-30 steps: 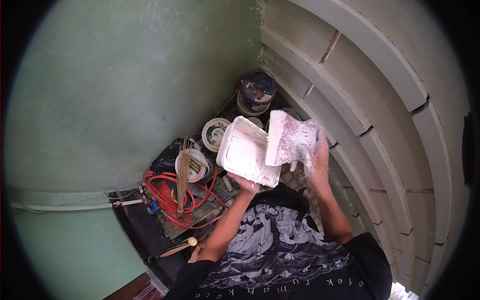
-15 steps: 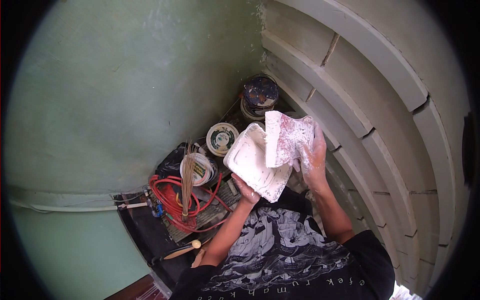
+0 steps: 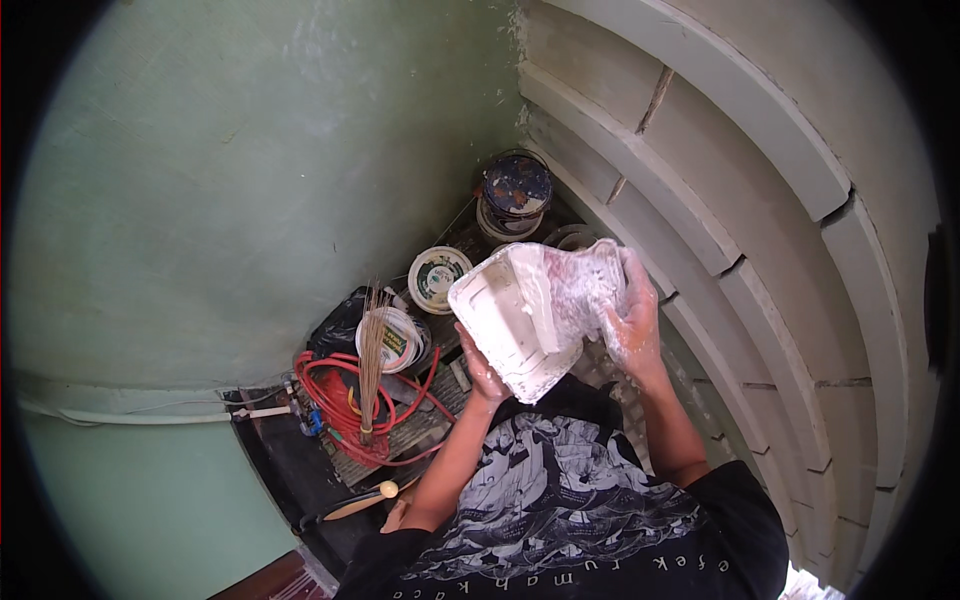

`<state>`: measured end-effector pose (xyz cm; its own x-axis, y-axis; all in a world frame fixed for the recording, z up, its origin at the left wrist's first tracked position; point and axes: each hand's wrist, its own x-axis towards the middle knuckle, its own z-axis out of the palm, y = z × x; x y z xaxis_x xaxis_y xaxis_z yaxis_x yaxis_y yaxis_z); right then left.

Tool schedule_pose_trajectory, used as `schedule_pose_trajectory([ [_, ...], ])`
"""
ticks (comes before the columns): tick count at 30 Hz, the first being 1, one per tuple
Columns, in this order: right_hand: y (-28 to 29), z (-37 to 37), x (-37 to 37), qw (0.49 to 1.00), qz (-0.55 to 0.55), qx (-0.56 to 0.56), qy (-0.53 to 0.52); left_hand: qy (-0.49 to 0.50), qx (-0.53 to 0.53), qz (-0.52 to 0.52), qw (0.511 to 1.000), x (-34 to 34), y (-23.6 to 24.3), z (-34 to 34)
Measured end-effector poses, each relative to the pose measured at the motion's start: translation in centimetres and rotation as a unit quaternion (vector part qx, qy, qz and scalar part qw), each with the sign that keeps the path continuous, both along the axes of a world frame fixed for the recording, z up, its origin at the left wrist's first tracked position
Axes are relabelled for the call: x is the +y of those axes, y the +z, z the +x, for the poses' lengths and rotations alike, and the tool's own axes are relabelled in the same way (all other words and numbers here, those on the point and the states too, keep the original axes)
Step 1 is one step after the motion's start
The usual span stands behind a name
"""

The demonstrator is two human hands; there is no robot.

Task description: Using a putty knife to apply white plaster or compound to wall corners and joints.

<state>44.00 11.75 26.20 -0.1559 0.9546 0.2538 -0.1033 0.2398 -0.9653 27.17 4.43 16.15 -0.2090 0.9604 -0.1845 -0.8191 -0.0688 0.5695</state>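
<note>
My left hand (image 3: 482, 366) supports a white rectangular tray (image 3: 497, 318) from its left side, with the fingers mostly hidden under it. White paste coats the inside of the tray. In my right hand (image 3: 634, 328) is a wide, flat putty scraper (image 3: 575, 288), reddish under a smear of white paste. Its broad, paste-covered edge lies over the tray, seemingly against the inside. White residue covers the fingers of my right hand, which are closed on the scraper's right end.
Paint-stained buckets (image 3: 516, 186) stand in the far corner, with a white tub (image 3: 440, 280) nearer. A red hose (image 3: 325, 410) coils beside a stick broom (image 3: 371, 375). A green wall (image 3: 220, 220) rises on the left; pale curved ledges (image 3: 690, 205) line the right.
The scraper has come down and tilted, its edge moving from over the tray's right part farther into it. My right hand has shifted slightly down with it; the tray has turned a little.
</note>
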Motion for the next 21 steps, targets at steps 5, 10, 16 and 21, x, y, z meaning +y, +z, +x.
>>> schedule_pose_trajectory([
  [5, 0.9, 0.2, -1.8, 0.940, 0.043, -0.338, 0.021, 0.005, 0.077, 0.073, 0.994, -0.4, -3.5, -0.8],
  [10, 0.2, -1.9, -2.5, 0.951, 0.046, -0.304, 0.032, 0.046, 0.193, 0.121, 0.973, -0.7, -2.5, 0.3],
  [16, -0.6, -2.9, -2.4, 0.950, 0.067, -0.288, 0.096, -0.039, 0.078, 0.016, 0.996, 0.5, 1.2, 0.8],
  [21, -2.7, -2.7, -2.2, 0.937, 0.112, -0.304, 0.131, -0.071, 0.030, -0.034, 0.996, 0.8, 1.5, 0.5],
])
